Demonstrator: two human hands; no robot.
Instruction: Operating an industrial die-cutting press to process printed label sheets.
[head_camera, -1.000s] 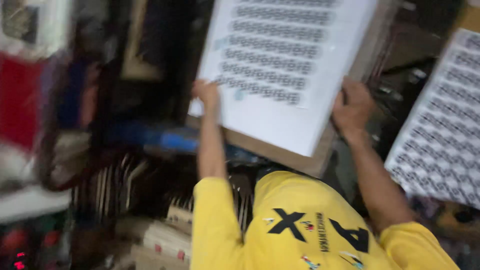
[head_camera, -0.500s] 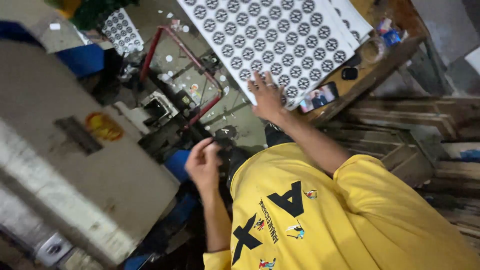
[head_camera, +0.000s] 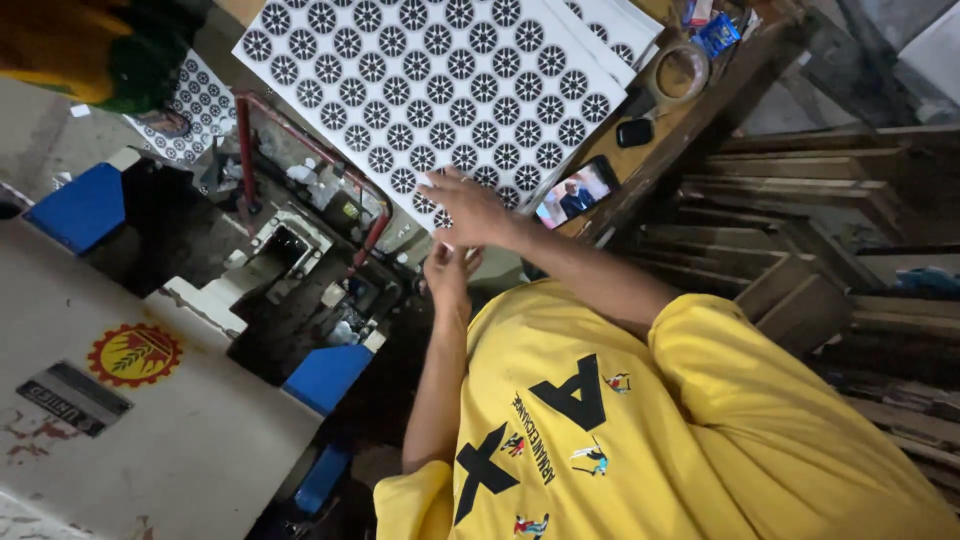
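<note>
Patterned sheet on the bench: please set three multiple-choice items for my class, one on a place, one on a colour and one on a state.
1. Where does the phone lie?
A on the wooden bench beside the patterned sheet
B on the floor
C in a hand

2. What colour is the person's shirt?
A red
B yellow
C white

3. How is the right hand?
A spread open on the sheet's edge
B clenched, away from the sheet
C holding the phone

Answers: 1 A, it rests on the wood by the sheet's corner; 2 B, the shirt is plainly yellow; 3 A, its fingers fan out over the sheet.
</note>
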